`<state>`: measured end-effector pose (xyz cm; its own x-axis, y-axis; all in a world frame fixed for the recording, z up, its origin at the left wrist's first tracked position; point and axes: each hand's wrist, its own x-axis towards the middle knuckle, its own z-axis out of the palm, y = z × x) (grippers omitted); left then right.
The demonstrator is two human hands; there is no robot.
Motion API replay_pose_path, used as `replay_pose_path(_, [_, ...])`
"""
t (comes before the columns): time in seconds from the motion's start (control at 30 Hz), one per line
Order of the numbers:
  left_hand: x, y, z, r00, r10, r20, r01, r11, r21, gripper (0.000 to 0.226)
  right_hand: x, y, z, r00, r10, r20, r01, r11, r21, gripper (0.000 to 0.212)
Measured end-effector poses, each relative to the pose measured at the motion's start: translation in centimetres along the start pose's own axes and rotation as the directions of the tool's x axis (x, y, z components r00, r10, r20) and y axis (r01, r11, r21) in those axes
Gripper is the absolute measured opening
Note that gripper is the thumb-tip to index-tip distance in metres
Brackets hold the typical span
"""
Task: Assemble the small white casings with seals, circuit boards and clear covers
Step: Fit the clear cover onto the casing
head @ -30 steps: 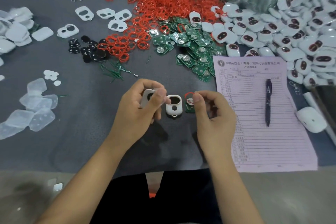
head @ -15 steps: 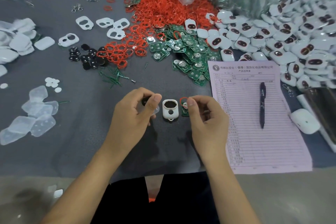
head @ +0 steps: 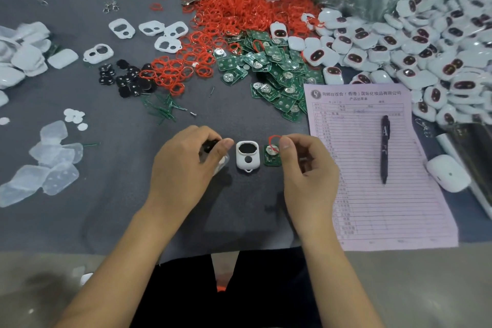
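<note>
A small white casing point(head: 247, 156) with two holes lies flat on the grey mat between my hands. Just right of it lies a green circuit board point(head: 272, 157) with a coin cell. My right hand point(head: 306, 168) pinches a red seal ring point(head: 273, 140) above that board. My left hand point(head: 186, 165) holds a clear cover point(head: 222, 164) with a black button pad point(head: 210, 145) at its fingertips, both mostly hidden by the fingers.
Behind lie heaps of red seals point(head: 239, 13), green boards point(head: 274, 72), black pads point(head: 125, 80) and open white casings point(head: 149, 29). Finished white units point(head: 426, 56) pile at right. A pink form point(head: 372, 162) with a pen point(head: 384, 149) lies right; clear covers point(head: 50, 165) left.
My left hand has lowered the clear cover from upright in front of me down to the mat. The right hand keeps pinching the red ring by the board.
</note>
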<state>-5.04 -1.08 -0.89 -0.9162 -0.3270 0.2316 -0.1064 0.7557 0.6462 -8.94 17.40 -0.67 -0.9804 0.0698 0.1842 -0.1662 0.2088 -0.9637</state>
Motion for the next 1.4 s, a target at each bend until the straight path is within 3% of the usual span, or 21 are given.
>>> replay_pose_path(0.13, [0.5, -0.3, -0.4, 0.997, -0.068, -0.036, 0.069, 0.998, 0.013, 0.03, 0.0, -0.4, 0.0, 0.999, -0.019, 0.035, 0.019, 1.0, -0.011, 0.013])
replay_pose_path(0.2, [0.8, -0.6, -0.7, 0.995, -0.095, -0.035, 0.093, 0.994, -0.062, 0.028, -0.1, -0.5, 0.1, 0.999, -0.024, 0.043, 0.024, 1.0, -0.016, 0.016])
replay_pose_path(0.33, [1.2, -0.9, -1.3, 0.999, -0.037, -0.014, 0.035, 0.988, -0.153, 0.028, -0.1, -0.5, 0.0, 0.998, -0.032, 0.051, 0.033, 0.999, -0.016, 0.018])
replay_pose_path(0.43, [0.8, -1.0, -1.4, 0.989, 0.124, 0.075, -0.12, 0.991, -0.05, 0.036, -0.1, -0.5, 0.1, 0.998, -0.038, 0.057, 0.039, 0.999, -0.018, 0.017])
replay_pose_path(0.5, [0.1, -1.1, -1.1, 0.976, 0.2, 0.085, -0.21, 0.969, 0.128, 0.038, -0.1, -0.5, 0.1, 0.998, -0.042, 0.053, 0.043, 0.999, -0.024, 0.017])
replay_pose_path(0.57, [-0.6, -1.0, -0.7, 0.979, 0.2, 0.046, -0.205, 0.949, 0.24, 0.036, -0.1, -0.4, 0.0, 0.998, -0.039, 0.056, 0.04, 0.999, -0.025, 0.017])
replay_pose_path(0.83, [-0.8, -2.6, -1.9, 0.992, 0.125, -0.036, -0.105, 0.932, 0.347, 0.033, -0.1, -0.6, 0.1, 0.997, -0.027, 0.068, 0.027, 1.0, -0.007, 0.019])
replay_pose_path(0.97, [-0.2, -3.3, -3.2, 0.99, 0.045, -0.137, -0.008, 0.966, 0.259, 0.025, -0.1, -0.6, 0.2, 0.997, -0.031, 0.073, 0.032, 0.999, -0.009, 0.018])
replay_pose_path(1.07, [0.1, -2.2, -3.8, 0.988, 0.015, -0.152, -0.005, 0.998, 0.067, 0.024, -0.1, -0.5, 0.2, 0.997, -0.027, 0.068, 0.028, 1.0, -0.011, 0.018])
replay_pose_path(1.17, [0.2, -0.3, -3.5, 0.996, -0.035, -0.078, 0.025, 0.99, -0.136, 0.022, -0.1, -0.5, 0.2, 0.998, -0.032, 0.062, 0.033, 0.999, -0.009, 0.019])
replay_pose_path(1.23, [0.4, 0.7, -2.8, 0.999, -0.036, 0.004, 0.036, 0.983, -0.179, 0.026, -0.1, -0.5, 0.2, 0.997, -0.04, 0.059, 0.041, 0.999, -0.015, 0.02])
replay_pose_path(1.27, [0.6, 1.1, -2.4, 0.999, -0.035, 0.041, 0.041, 0.988, -0.152, 0.027, 0.0, -0.5, 0.2, 0.997, -0.042, 0.059, 0.043, 0.999, -0.018, 0.02])
replay_pose_path(1.4, [1.4, 1.5, -1.0, 0.99, -0.016, 0.14, -0.019, 0.97, 0.243, 0.025, 0.0, -0.6, 0.1, 0.998, -0.036, 0.059, 0.038, 0.999, -0.021, 0.02])
